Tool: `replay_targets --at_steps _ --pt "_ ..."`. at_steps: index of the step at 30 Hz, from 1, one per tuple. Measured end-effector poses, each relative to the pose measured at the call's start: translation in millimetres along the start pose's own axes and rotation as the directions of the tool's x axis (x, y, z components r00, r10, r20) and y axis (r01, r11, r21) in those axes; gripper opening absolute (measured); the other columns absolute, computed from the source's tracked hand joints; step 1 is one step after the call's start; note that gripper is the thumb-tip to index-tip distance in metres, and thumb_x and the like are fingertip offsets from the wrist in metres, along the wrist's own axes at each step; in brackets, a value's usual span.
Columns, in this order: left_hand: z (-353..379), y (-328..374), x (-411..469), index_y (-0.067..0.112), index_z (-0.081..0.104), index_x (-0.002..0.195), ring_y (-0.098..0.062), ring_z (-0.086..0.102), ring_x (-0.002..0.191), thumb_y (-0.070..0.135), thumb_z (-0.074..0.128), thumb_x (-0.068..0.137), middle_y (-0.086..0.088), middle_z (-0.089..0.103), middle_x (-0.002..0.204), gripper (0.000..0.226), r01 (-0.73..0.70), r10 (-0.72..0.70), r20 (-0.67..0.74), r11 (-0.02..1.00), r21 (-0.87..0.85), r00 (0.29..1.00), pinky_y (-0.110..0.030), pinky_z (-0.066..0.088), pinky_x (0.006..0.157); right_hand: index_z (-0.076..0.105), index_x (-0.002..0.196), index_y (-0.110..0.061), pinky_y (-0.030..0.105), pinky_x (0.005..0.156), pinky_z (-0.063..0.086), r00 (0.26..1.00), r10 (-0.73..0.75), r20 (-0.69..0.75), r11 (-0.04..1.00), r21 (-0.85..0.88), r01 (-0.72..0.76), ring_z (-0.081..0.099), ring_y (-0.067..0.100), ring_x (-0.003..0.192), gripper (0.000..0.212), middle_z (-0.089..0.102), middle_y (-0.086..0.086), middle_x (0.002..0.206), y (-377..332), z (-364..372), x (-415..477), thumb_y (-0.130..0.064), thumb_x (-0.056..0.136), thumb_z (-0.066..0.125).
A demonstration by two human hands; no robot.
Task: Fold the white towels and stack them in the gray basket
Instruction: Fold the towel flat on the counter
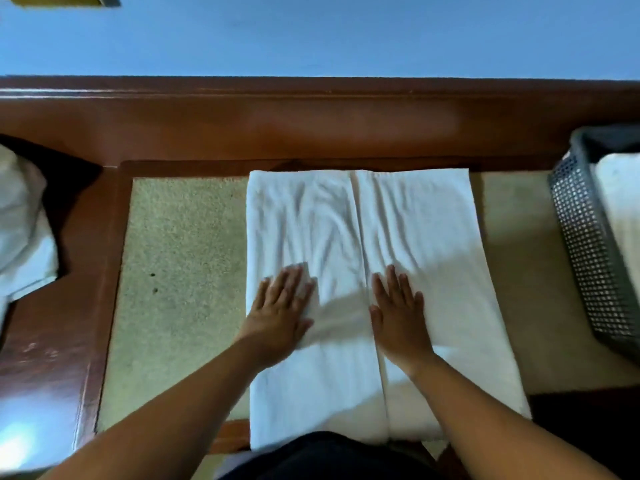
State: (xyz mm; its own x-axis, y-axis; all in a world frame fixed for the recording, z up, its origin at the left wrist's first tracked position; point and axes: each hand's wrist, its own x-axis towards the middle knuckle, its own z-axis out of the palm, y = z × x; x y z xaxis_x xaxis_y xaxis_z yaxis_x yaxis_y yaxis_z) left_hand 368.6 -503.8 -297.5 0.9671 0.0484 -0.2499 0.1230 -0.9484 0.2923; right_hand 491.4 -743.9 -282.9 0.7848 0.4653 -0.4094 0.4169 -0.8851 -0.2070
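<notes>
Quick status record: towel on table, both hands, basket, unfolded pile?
towel: white terry towel, flat on tan-topped table, both sides folded to a centre seam
left hand: flat on left half
right hand: flat on right half
basket: gray perforated plastic basket, at right, white towel inside
pile: crumpled white cloth, far left

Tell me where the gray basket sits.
In the head view, the gray basket stands at the right edge, beside the white towel.
</notes>
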Motion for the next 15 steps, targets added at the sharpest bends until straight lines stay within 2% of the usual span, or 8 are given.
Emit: replay_targets --at_steps 1,4,6,7,9,11,13,15 --pt "11 13 -22 0.032 0.004 0.162 -0.028 -0.004 0.156 0.052 0.028 0.101 -0.004 -0.011 0.169 0.069 0.053 -0.052 0.028 0.999 -0.013 0.998 -0.051 0.006 0.124 0.014 0.159 -0.028 0.058 0.115 0.022 1.000 -0.011 0.024 1.000 -0.005 0.011 0.004 0.028 0.154 0.066 -0.007 0.002 0.167 12 5 -19 -0.045 0.095 0.021" --pt "23 62 -66 0.041 -0.008 0.158 -0.023 -0.018 0.154 0.058 0.015 0.094 0.002 -0.029 0.164 0.070 0.261 -0.253 0.088 0.961 -0.088 0.963 -0.040 -0.013 0.122 -0.002 0.158 -0.033 0.053 0.120 0.009 0.996 -0.026 0.085 1.000 -0.001 0.026 -0.011 0.021 0.154 0.069 -0.021 -0.004 0.165 48 14 -67 -0.052 0.093 0.011" --pt "24 90 -84 0.042 -0.013 0.155 -0.020 -0.029 0.149 0.065 0.005 0.085 0.003 -0.038 0.158 0.076 0.301 -0.281 0.153 0.945 -0.125 0.947 -0.035 -0.016 0.120 -0.008 0.155 -0.036 0.052 0.121 0.006 0.995 -0.029 0.095 1.000 -0.003 0.029 -0.015 0.017 0.152 0.067 -0.025 -0.006 0.163 70 13 -90 -0.053 0.093 0.012" --pt "24 100 -91 0.043 -0.012 0.155 -0.020 -0.030 0.149 0.066 0.006 0.086 0.004 -0.039 0.157 0.075 0.299 -0.273 0.178 0.945 -0.135 0.945 -0.034 -0.015 0.120 -0.007 0.155 -0.037 0.052 0.121 0.007 0.995 -0.020 0.098 1.000 -0.004 0.021 -0.014 0.016 0.152 0.067 -0.024 -0.006 0.163 80 11 -98 -0.053 0.095 0.016" --pt "24 114 -105 0.046 -0.006 0.156 -0.021 -0.028 0.150 0.059 0.025 0.098 0.006 -0.040 0.157 0.067 0.292 -0.263 0.207 0.948 -0.127 0.942 -0.033 -0.013 0.118 0.001 0.158 -0.035 0.052 0.120 0.012 0.994 0.046 0.099 0.999 0.009 -0.047 -0.009 0.016 0.153 0.069 -0.017 -0.006 0.166 103 5 -111 -0.049 0.099 0.033" --pt "24 118 -117 0.049 -0.003 0.155 -0.020 -0.026 0.152 0.047 0.038 0.103 0.008 -0.039 0.158 0.067 0.304 -0.274 0.212 0.945 -0.123 0.938 -0.031 -0.012 0.118 0.015 0.159 -0.028 0.048 0.119 0.021 0.989 0.142 0.040 0.988 0.052 -0.144 0.005 0.018 0.154 0.073 -0.001 -0.001 0.168 125 -2 -119 -0.045 0.097 0.050" --pt "24 120 -124 0.050 -0.002 0.155 -0.017 -0.024 0.152 0.045 0.041 0.104 0.010 -0.036 0.159 0.067 0.311 -0.285 0.204 0.944 -0.110 0.937 -0.030 -0.011 0.118 0.026 0.157 -0.017 0.043 0.119 0.026 0.971 0.237 -0.020 0.966 0.117 -0.233 0.020 0.026 0.150 0.076 0.017 0.007 0.165 143 -9 -124 -0.042 0.093 0.060" --pt "24 121 -128 0.050 -0.001 0.155 -0.016 -0.021 0.153 0.046 0.041 0.104 0.011 -0.032 0.160 0.066 0.335 -0.311 0.191 0.936 -0.112 0.931 -0.031 -0.008 0.120 0.026 0.156 -0.014 0.043 0.116 0.027 0.932 0.359 -0.047 0.925 0.155 -0.348 0.028 0.035 0.143 0.084 0.027 0.014 0.159 153 -14 -127 -0.044 0.089 0.067"
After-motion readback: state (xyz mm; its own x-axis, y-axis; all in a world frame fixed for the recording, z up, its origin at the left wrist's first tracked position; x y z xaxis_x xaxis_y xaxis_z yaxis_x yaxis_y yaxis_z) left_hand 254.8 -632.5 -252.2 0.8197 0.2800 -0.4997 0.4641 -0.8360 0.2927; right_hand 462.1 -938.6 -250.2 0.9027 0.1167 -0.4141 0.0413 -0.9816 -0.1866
